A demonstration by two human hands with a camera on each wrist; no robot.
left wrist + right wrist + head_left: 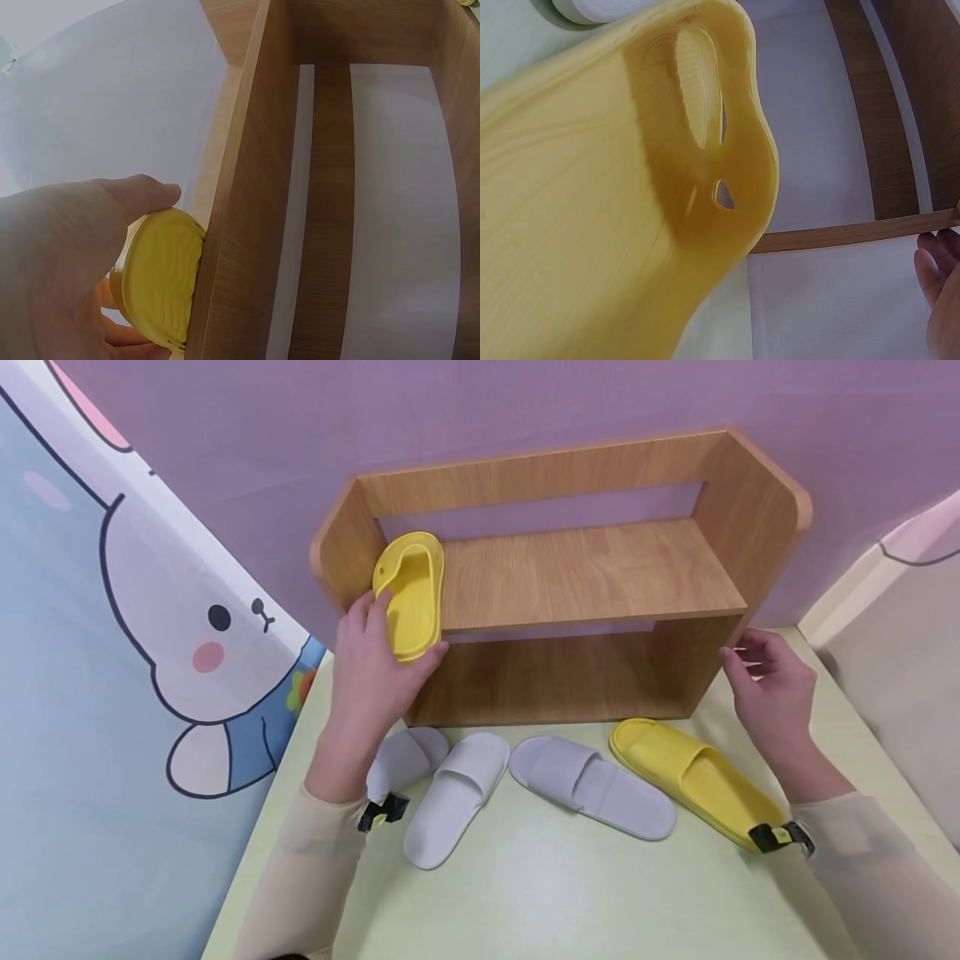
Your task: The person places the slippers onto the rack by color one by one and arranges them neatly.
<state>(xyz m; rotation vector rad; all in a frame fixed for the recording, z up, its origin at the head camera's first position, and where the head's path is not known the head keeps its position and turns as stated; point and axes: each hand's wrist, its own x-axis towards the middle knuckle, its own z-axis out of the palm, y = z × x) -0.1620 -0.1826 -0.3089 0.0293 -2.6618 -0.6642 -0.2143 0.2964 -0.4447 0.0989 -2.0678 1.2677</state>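
My left hand (pixel 375 664) grips a yellow slipper (pixel 420 602) at its near end, thumb on one side and fingers on the other. The slipper stands tilted, toe up, at the left end of the upper board of a small wooden shelf (pixel 570 572). In the left wrist view its ridged sole (pixel 161 274) touches the shelf's edge. My right hand (pixel 772 685) pinches the front edge of the shelf's right side panel; in the right wrist view only some fingers (pixel 930 277) show. Another yellow slipper (pixel 697 777) lies below my right wrist.
Before the shelf on the pale table (pixel 525 910) lie a white slipper (pixel 457 797), a grey slipper (pixel 592 785) and another grey slipper (pixel 405 760), partly hidden by my left wrist. A rabbit-print cloth (pixel 187 652) hangs at left, a purple cloth (pixel 480 410) behind.
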